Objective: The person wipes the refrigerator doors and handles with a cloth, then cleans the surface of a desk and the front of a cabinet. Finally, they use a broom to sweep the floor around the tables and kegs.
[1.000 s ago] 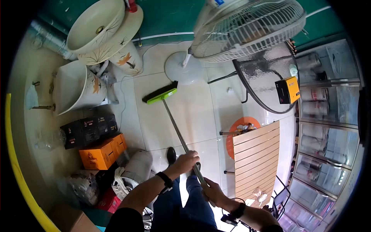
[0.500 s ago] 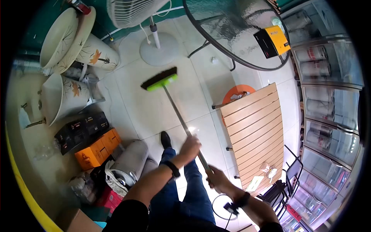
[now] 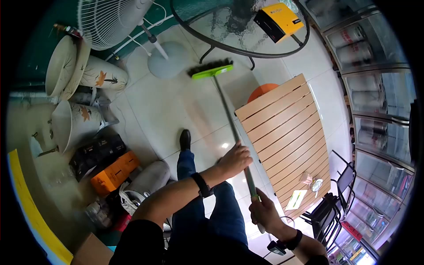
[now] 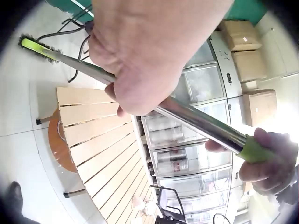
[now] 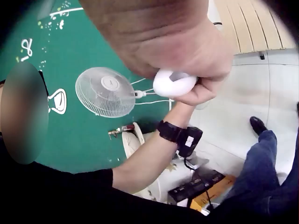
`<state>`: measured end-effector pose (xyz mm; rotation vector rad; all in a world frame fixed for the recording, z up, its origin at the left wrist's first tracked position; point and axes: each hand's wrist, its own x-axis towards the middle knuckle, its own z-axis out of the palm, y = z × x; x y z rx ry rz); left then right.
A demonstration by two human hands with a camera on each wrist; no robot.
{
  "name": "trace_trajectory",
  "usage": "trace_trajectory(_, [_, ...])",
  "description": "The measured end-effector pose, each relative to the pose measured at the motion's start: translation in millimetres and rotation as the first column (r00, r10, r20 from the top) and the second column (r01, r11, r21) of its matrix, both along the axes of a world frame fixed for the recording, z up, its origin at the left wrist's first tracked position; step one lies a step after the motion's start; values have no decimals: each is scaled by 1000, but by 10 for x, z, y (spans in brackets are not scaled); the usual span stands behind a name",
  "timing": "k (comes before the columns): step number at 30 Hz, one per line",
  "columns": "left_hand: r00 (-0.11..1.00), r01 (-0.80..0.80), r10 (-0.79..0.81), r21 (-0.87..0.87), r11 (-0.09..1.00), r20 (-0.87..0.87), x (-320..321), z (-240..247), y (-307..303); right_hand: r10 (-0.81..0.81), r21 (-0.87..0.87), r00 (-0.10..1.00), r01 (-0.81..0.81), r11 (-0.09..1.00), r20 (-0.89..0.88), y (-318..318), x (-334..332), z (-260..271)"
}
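Note:
A broom with a bright green head (image 3: pixel 213 72) and dark bristles has its head on the floor, close to the legs of the round glass table. My left hand (image 3: pixel 236 160) grips the metal handle (image 3: pixel 227 108) around its middle. Farther up, my right hand (image 3: pixel 266 213) holds the handle at its green grip (image 4: pixel 256 150), as the left wrist view also shows. In the right wrist view, the pale rounded handle end (image 5: pixel 175 84) sticks out of the right fist. The handle slants across the front of my legs.
A slatted wooden table (image 3: pixel 282 137) stands right of the broom, over an orange stool (image 3: pixel 263 91). The glass table (image 3: pixel 216 26) bears a yellow and black box (image 3: pixel 279 22). The fan base (image 3: pixel 168 59), basins (image 3: pixel 81 121), cartons (image 3: pixel 115 173) and a grey cylinder (image 3: pixel 152 176) line the left.
The broom head has moved right across the floor, from in front of the fan base to beside the glass table's legs. Both hands have kept their hold and shifted right; the head view has turned.

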<state>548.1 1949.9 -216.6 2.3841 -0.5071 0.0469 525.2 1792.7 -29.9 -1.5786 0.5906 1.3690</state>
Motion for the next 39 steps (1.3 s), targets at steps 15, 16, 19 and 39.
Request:
trace_trajectory(15, [964,94,-109,72,993,244,1191,-1831,1103,-507,236,861,482,844,52,1306,403,-2051])
trace_trajectory(16, [978,62,-84,120,991,191,1295,-1863,1247,-489,230,867,459,858,96,1412,503,-2264])
trace_trajectory(19, [994,-92,78,220,971,72,1632,-2204,1497,-499,271,856,453,850,135,1694,854,-2754])
trace_trajectory(39, [982,187,-187,29,982,-4,94,-258,679,-408,26,910,411,911,-80,893,-313,-285])
